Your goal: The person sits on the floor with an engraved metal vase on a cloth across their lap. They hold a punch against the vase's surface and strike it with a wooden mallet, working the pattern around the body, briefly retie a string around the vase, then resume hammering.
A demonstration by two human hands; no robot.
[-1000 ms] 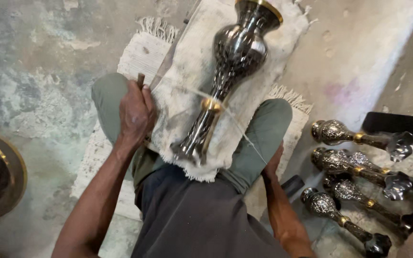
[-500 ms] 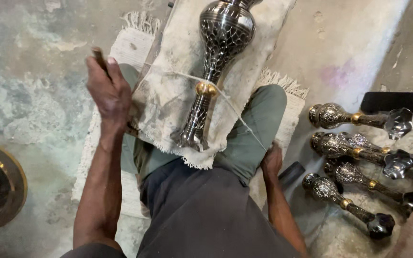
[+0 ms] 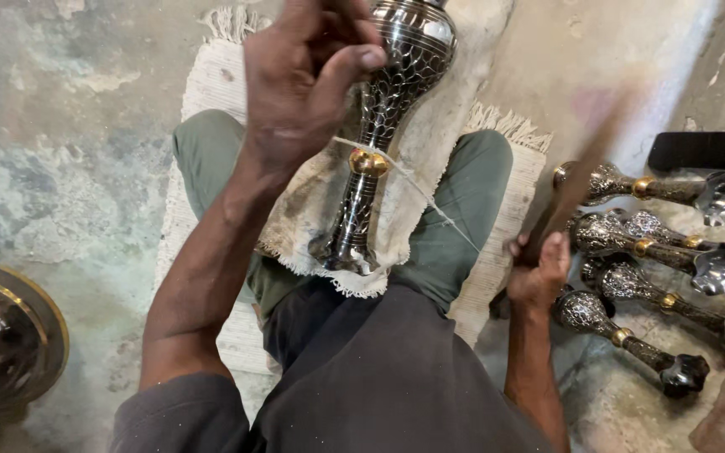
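At the far left, a round dark metal bowl [image 3: 6, 344] with a brass rim sits on the stained concrete floor [image 3: 60, 151]. Next to it, a pale fringed rug [image 3: 211, 84] lies under the seated person, whose knees in green trousers spread to either side.

The left hand [image 3: 308, 80] is raised high over the left knee, fingers curled together with the thumb pressed across them. It seems to pinch something small at the top, but what it grips is hidden. A thin white string [image 3: 404, 180] runs from below this hand, past the vase, down toward the right knee.

The vase [image 3: 383, 134] lies in the lap between the knees on a dirty white cloth [image 3: 417, 210], its foot toward the body and its wide patterned belly pointing away. It is dark silver metal with a scale pattern and a brass knob at the narrow neck, where the string crosses it.

The right hand [image 3: 539, 273] is low, beside the right knee, closed on a brown stick [image 3: 576, 189] that is blurred and slants up and away.

Just right of that hand, four similar vases [image 3: 648, 252] lie side by side on the floor, mouths pointing right. A flat black object [image 3: 702, 149] rests above them near the wall.
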